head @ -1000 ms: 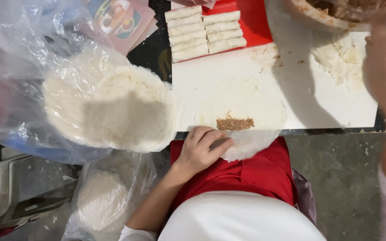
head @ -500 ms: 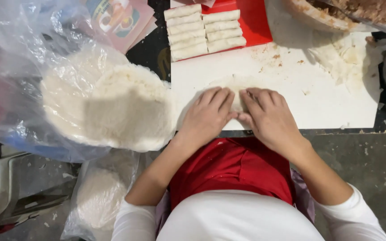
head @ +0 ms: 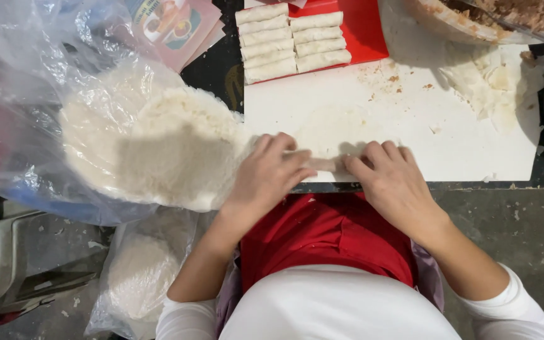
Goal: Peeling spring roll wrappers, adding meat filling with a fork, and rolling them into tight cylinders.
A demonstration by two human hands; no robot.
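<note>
Both of my hands press on a thin pale wrapper (head: 328, 141) that lies at the near edge of a white board (head: 410, 107). My left hand (head: 269, 173) covers the left end of the rolled part, fingers flat. My right hand (head: 388, 179) covers the right end. A short piece of the roll (head: 323, 165) shows between them. The filling is hidden under the wrapper and fingers.
Several finished rolls (head: 292, 41) lie in two rows on a red tray (head: 366, 25) at the back. A stack of round wrappers (head: 158, 145) sits in a clear plastic bag (head: 26, 113) on the left. A bowl of brown filling (head: 505, 16) stands back right, a second bag (head: 136, 277) below left.
One second ago only my left hand held the wrapper with brown filling showing. My right hand came down, and both hands have spread apart along the roll, which hides the filling.
</note>
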